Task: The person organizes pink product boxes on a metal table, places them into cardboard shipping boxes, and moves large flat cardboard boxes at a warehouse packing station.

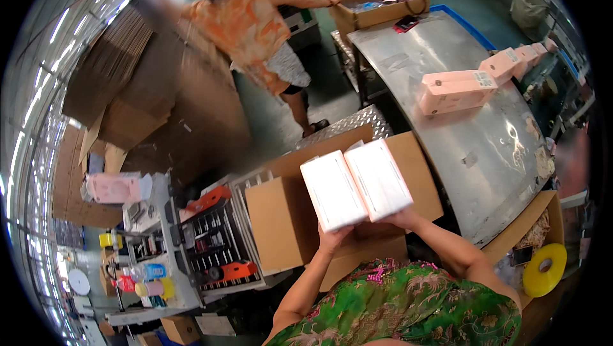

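Two white, brick-shaped packs, a left pack [334, 193] and a right pack [379, 181], are held side by side over an open cardboard carton [276, 223]. Each has a thin dark line on its upper face. My left hand [334, 237] grips the near end of the left pack, its fingers mostly hidden underneath. At the near end of the right pack, my right hand [402, 218] is closed on its corner, with fingers partly out of sight. The carton's flaps are spread outward, and the packs hide most of its inside.
On the right, a metal table [472, 154] carries a row of pink packs [456, 92]. A carton-sealing machine [220, 240] adjoins the open carton at left. Behind, a person [246, 23] touches another carton [377, 1] beside stacked flat cardboard [108, 59]. Yellow tape [534, 279] lies at lower right.
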Motion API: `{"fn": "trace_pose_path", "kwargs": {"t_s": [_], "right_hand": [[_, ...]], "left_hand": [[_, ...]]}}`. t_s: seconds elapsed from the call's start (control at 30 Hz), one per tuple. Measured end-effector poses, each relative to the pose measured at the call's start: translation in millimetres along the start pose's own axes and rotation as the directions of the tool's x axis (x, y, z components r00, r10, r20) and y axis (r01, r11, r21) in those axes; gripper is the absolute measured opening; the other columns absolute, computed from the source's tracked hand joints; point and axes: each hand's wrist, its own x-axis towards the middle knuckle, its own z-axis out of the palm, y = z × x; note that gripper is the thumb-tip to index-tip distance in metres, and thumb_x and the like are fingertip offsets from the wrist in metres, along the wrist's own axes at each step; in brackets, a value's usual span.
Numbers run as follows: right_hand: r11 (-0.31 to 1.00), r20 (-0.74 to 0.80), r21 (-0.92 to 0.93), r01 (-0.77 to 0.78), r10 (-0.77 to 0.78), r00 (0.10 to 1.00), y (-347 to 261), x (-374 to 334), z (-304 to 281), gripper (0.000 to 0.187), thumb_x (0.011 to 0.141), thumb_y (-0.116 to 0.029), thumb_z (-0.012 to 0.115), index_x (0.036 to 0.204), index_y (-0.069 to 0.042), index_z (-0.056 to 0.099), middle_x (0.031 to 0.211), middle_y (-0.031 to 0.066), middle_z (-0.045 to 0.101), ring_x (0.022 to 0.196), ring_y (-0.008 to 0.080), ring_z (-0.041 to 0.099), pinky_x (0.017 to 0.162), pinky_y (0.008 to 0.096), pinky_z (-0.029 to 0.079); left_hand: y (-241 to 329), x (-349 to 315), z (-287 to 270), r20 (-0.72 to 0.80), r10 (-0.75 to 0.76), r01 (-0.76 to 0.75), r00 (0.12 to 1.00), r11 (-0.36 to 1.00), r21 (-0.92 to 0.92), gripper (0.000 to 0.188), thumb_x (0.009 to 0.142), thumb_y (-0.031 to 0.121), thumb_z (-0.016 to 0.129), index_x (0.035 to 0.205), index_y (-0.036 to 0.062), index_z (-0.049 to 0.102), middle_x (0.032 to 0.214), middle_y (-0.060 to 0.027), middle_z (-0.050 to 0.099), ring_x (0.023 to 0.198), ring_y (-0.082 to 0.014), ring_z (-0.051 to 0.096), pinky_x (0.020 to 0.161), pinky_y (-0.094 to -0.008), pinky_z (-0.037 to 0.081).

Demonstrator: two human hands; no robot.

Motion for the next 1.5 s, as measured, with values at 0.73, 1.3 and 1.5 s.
{"fn": "trace_pose_path", "kwargs": {"t_s": [0.73,1.3,1.5], "right_hand": [[0.153,-0.113,-0.985,-0.079,-0.231,0.966,4,186,-241,0.089,0.059,-0.027,0.083,0.133,-0.002,0.040,0.130,0.0195,0.047,0.126,0.0363,0.040,0.106,0.0439,0.030],[0.605,0.324,-0.774,0.186,0.126,0.938,7,116,-433,0.071,0.065,-0.022,0.080,0.127,-0.004,0.049,0.126,0.0171,0.051,0.120,0.0317,0.047,0.102,0.0429,0.038],[-0.206,-0.257,-0.952,-0.226,0.139,0.956,68,144,-520,0.085,0.061,-0.020,0.079,0.136,-0.016,0.040,0.135,0.0039,0.044,0.133,0.0274,0.033,0.105,0.0569,0.028]], "left_hand": [[-34,2,51,0.754,0.018,-0.473,0.657,0.788,0.394,0.046,0.078,0.026,0.073,0.115,0.0026,0.059,0.115,-0.0184,0.057,0.109,-0.0348,0.054,0.094,-0.0390,0.044],[99,184,349,0.867,0.056,-0.814,0.495,0.379,0.440,0.101,0.074,0.051,0.068,0.144,-0.0010,0.018,0.142,-0.0409,0.012,0.115,-0.0554,0.043,0.090,-0.0511,0.046],[103,152,366,0.792,-0.187,-0.650,0.582,0.479,0.590,0.092,0.078,0.042,0.065,0.147,0.0077,0.017,0.142,-0.0425,0.007,0.103,-0.0555,0.052,0.081,-0.0488,0.051]]}}
